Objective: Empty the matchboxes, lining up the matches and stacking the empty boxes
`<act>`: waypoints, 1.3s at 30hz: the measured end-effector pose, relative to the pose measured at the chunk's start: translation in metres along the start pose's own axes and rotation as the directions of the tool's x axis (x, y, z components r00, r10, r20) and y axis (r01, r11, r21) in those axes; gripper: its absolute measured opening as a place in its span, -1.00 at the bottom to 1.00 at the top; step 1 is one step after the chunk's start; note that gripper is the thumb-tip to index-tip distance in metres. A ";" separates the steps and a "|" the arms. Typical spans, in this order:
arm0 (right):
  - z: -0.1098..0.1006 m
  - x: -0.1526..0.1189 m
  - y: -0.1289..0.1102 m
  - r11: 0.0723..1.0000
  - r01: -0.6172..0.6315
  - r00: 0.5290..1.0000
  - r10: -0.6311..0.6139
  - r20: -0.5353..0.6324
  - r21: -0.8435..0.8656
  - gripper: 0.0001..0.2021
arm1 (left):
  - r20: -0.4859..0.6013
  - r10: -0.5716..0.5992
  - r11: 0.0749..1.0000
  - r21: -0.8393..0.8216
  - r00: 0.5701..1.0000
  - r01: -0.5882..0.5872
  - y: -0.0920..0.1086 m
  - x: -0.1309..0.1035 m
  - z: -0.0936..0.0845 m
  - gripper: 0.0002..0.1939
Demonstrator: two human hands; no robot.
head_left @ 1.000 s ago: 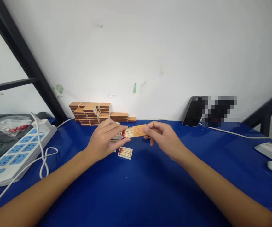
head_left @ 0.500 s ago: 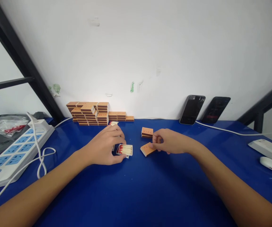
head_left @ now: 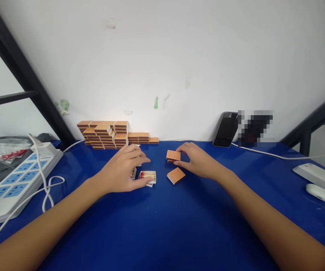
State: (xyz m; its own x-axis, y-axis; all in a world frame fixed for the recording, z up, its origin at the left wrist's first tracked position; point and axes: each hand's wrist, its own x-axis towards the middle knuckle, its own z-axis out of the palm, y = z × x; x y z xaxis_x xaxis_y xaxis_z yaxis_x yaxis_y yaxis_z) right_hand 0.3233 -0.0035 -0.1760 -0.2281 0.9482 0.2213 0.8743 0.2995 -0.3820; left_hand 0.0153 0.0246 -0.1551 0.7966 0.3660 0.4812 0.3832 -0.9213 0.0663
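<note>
The left hand [head_left: 124,169] was positioned over the match tray [head_left: 148,174], its grip spread and its thumb crossing the tray's near edge; contact could not be determined. The tray lay on the bench [head_left: 162,226] with red-tipped matches [head_left: 144,175] inside. The right hand [head_left: 197,160] straddled the right end of two stacked orange boxes [head_left: 173,155]; whether its grip was clamped on them could not be told. A single orange box [head_left: 176,175] lay just beside the pair, on the near side. The matchbox stack [head_left: 102,136] stood near the wall [head_left: 162,56], beyond the left hand.
</note>
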 end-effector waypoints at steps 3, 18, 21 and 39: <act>-0.002 0.000 -0.012 0.997 0.063 0.994 -0.058 -0.097 0.049 -0.75 | -0.100 0.017 0.998 0.064 0.995 -0.011 -0.002 0.001 0.003 -0.62; 0.009 -0.017 -0.061 0.923 0.193 0.977 -0.148 -0.155 0.332 -0.49 | -0.254 0.046 0.999 0.022 0.966 -0.042 0.003 0.002 0.007 -0.68; 0.012 -0.016 -0.064 0.831 0.028 0.996 0.021 -0.081 0.556 -0.53 | -0.326 0.025 1.000 0.018 0.945 -0.020 0.003 0.003 0.008 -0.69; 0.008 -0.007 -0.056 0.730 -0.094 0.984 0.170 -0.047 0.677 -0.55 | -0.294 0.017 0.999 0.052 0.956 -0.001 -0.007 0.000 0.014 -0.56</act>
State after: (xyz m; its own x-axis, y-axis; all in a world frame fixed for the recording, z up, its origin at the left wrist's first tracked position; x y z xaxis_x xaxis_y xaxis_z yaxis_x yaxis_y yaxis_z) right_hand 0.2727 -0.0259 -0.1634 -0.0553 0.9793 0.1948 0.3692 0.2013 -0.9073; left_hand 0.0194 0.0328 -0.1682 0.6302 0.2957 0.7180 0.4059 -0.9137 0.0201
